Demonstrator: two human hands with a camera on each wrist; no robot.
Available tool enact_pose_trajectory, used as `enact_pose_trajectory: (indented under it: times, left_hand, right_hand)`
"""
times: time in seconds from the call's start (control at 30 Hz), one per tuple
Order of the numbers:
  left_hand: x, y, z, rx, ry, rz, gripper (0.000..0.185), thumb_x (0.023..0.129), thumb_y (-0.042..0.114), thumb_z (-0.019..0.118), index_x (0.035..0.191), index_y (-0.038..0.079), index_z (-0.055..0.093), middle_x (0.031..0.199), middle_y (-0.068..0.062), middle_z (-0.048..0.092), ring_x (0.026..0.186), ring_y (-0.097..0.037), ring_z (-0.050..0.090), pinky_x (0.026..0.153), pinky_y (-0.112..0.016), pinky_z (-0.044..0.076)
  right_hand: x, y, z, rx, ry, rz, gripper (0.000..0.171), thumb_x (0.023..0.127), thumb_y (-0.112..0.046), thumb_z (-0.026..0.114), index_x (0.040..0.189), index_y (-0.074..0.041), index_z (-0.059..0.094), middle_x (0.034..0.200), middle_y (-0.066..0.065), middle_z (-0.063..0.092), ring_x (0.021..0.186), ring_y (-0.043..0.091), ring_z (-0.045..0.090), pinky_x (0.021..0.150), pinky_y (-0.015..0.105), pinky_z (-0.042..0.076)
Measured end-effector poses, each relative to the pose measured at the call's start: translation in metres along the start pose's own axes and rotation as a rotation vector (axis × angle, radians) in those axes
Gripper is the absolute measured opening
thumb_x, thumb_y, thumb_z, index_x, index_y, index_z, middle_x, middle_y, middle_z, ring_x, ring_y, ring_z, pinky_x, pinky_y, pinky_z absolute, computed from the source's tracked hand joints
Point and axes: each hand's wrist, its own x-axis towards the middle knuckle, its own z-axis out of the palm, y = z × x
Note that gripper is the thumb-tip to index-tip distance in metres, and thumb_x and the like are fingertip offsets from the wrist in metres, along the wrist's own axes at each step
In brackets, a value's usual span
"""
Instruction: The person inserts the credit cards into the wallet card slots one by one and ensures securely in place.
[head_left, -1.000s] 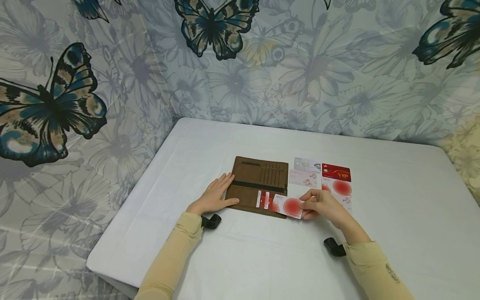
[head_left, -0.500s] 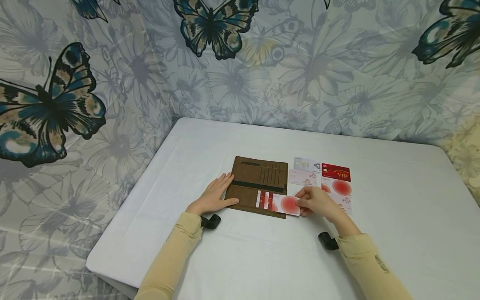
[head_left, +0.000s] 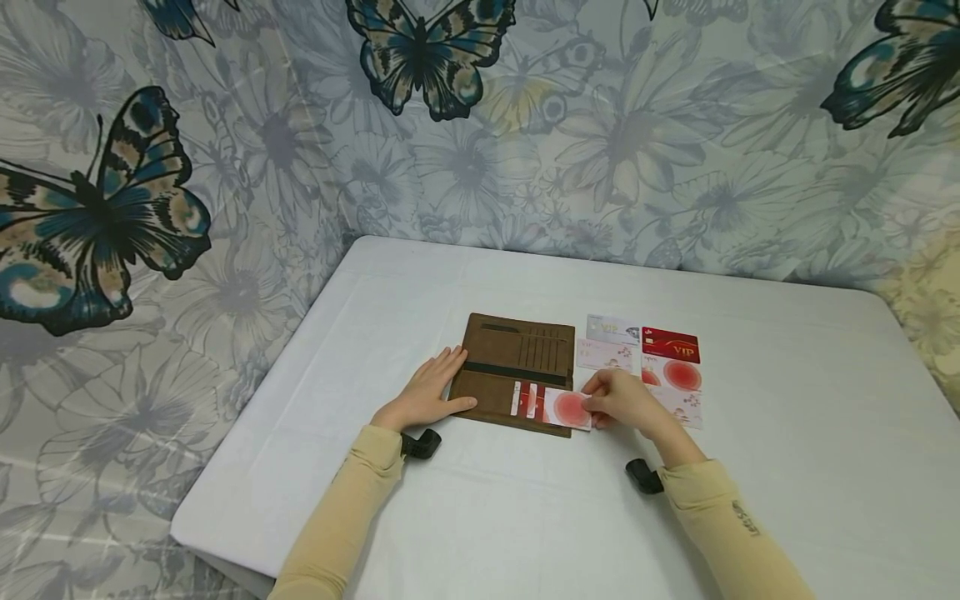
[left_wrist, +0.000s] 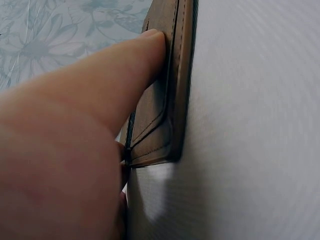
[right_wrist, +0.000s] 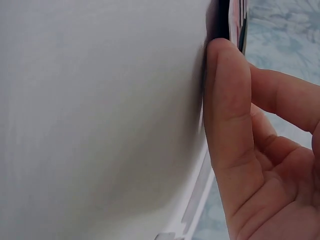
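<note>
An open brown wallet (head_left: 517, 367) lies flat on the white table (head_left: 780, 433). My left hand (head_left: 427, 392) rests flat on its left edge, fingers straight; in the left wrist view the thumb (left_wrist: 120, 80) presses the wallet (left_wrist: 172, 100). My right hand (head_left: 618, 398) pinches a white card with a red circle (head_left: 566, 408) at the wallet's lower right corner, beside two cards (head_left: 525, 399) sitting in slots. In the right wrist view the thumb (right_wrist: 227, 110) lies on the card's edge (right_wrist: 200, 150).
Several more cards lie right of the wallet: a red VIP card (head_left: 671, 345), a pale card (head_left: 613, 329), a floral card (head_left: 603, 355) and one with a red circle (head_left: 678, 375). A butterfly-print cloth (head_left: 225, 167) hangs behind and left of the table.
My right hand has slid the red-circle card leftward, further over the wallet's lower right corner. The left hand has stayed in place.
</note>
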Motion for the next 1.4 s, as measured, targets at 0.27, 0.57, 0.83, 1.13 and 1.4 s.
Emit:
enact_pose_trajectory:
  times: [0.27, 0.57, 0.83, 1.13, 1.4]
  left_hand:
    - [0.000, 0.000, 0.000, 0.005, -0.003, -0.006, 0.085, 0.090, 0.051, 0.052, 0.150, 0.010, 0.009, 0.154, -0.007, 0.005, 0.139, -0.018, -0.001, 0.111, -0.038, 0.000]
    - [-0.001, 0.000, -0.001, -0.007, -0.004, -0.004, 0.085, 0.090, 0.052, 0.052, 0.150, 0.010, 0.009, 0.154, -0.007, 0.004, 0.139, -0.019, -0.001, 0.111, -0.039, 0.000]
    - [-0.001, 0.001, -0.001, -0.004, -0.001, -0.004, 0.085, 0.090, 0.050, 0.053, 0.150, 0.010, 0.008, 0.154, -0.007, 0.005, 0.139, -0.019, -0.001, 0.111, -0.038, 0.000]
    - [-0.001, 0.001, -0.001, -0.008, -0.002, -0.002, 0.085, 0.090, 0.050, 0.052, 0.150, 0.010, 0.008, 0.154, -0.007, 0.005, 0.139, -0.018, -0.001, 0.111, -0.038, -0.001]
    - [-0.001, 0.002, -0.002, -0.015, 0.014, 0.006, 0.084, 0.090, 0.047, 0.054, 0.150, 0.008, 0.010, 0.154, -0.010, 0.007, 0.140, -0.021, 0.001, 0.110, -0.040, 0.001]
  right_hand:
    - [0.002, -0.005, 0.004, -0.038, 0.001, -0.010, 0.013, 0.084, -0.001, 0.065, 0.091, 0.007, 0.058, 0.066, 0.008, 0.058, 0.052, 0.018, 0.060, 0.052, 0.030, 0.053]
    - [0.004, -0.003, 0.007, -0.022, 0.005, -0.021, 0.014, 0.084, -0.002, 0.066, 0.091, 0.007, 0.058, 0.067, 0.008, 0.057, 0.053, 0.017, 0.059, 0.052, 0.030, 0.053]
    - [-0.007, 0.004, 0.003, 0.003, -0.016, -0.007, 0.029, 0.085, -0.007, 0.066, 0.110, 0.007, 0.060, 0.076, 0.007, 0.053, 0.067, 0.018, 0.056, 0.063, 0.028, 0.052]
    - [-0.027, 0.006, 0.002, -0.011, -0.053, -0.048, 0.052, 0.081, -0.010, 0.071, 0.123, 0.012, 0.050, 0.089, 0.008, 0.055, 0.082, 0.022, 0.051, 0.067, 0.027, 0.046]
    - [-0.034, 0.009, 0.006, -0.021, -0.038, -0.053, 0.047, 0.081, -0.010, 0.070, 0.121, 0.010, 0.055, 0.089, 0.007, 0.057, 0.080, 0.021, 0.051, 0.067, 0.028, 0.047]
